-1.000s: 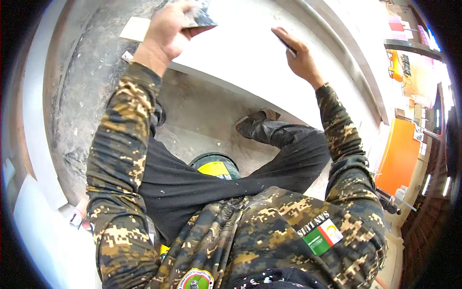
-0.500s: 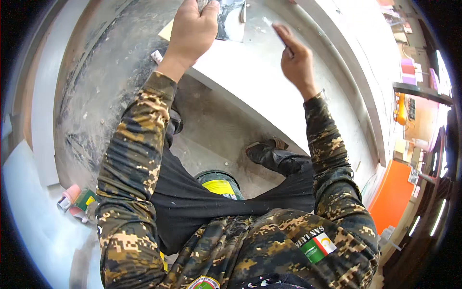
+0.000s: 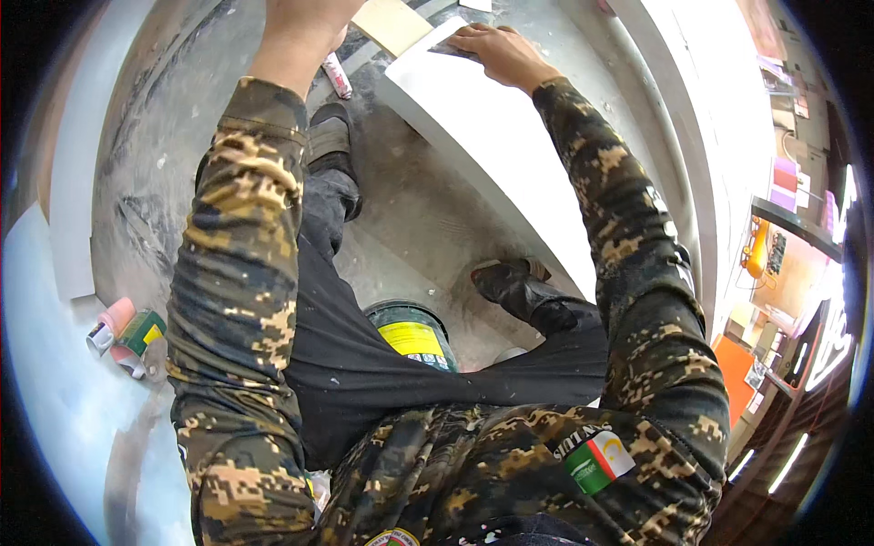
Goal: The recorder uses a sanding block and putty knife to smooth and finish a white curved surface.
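My right hand (image 3: 505, 56) is closed round a putty knife, its dark flat blade (image 3: 453, 53) laid against the far end of a long white panel (image 3: 492, 127). At the top edge, my left hand (image 3: 305, 25) is cut off by the picture's rim. Its visible fingers curl inward, and whatever they hold is out of sight. Beyond the panel's end lies a pale yellowish board (image 3: 393, 25). Just below my left hand, a small white-and-red tube (image 3: 337, 76) rests on the grey floor.
A dark green bucket (image 3: 375, 314) with a yellow label stands between my legs. My shoes (image 3: 330, 136) are beside the panel. At the left, pink and green containers (image 3: 138, 329) sit on a pale blue surface (image 3: 55, 364). A white ledge (image 3: 678, 82) curves along the right.
My right hand has moved left and forward, bringing the putty knife onto the panel. My left hand has gone up and left, taking the putty-smeared plate out of view.
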`<state>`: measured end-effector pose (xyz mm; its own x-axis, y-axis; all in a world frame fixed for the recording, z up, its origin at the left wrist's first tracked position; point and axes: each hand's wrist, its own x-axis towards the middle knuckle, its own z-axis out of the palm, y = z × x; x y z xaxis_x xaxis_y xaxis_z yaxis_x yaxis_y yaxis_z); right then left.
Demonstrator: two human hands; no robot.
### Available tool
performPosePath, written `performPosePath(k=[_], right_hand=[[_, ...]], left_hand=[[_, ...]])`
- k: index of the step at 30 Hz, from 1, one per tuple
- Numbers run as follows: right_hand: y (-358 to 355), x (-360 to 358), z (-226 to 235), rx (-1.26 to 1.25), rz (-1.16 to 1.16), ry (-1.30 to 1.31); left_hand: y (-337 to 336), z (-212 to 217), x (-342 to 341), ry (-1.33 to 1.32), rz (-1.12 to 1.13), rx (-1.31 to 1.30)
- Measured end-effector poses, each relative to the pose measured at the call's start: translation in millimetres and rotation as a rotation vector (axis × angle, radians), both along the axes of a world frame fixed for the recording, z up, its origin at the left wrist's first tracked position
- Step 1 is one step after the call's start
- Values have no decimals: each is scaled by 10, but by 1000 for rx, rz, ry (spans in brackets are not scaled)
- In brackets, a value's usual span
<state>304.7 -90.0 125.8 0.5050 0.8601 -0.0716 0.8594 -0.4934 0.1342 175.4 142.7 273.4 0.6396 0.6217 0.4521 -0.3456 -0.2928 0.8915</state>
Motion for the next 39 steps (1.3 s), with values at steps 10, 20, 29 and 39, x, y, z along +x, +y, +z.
performPosePath(k=[10, 20, 29, 39], right_hand=[[291, 332, -331, -33, 148, 258], [-387, -110, -468, -300, -61, 266], [-1913, -1171, -274, -179, -117, 362], [-3065, -2162, 124, -526, -551, 632]], left_hand=[[42, -188, 164, 177, 42, 91], [-108, -302, 350, -27, -337, -326], [226, -783, 628, -91, -637, -580], [-562, -35, 18, 269, -727, -802]])
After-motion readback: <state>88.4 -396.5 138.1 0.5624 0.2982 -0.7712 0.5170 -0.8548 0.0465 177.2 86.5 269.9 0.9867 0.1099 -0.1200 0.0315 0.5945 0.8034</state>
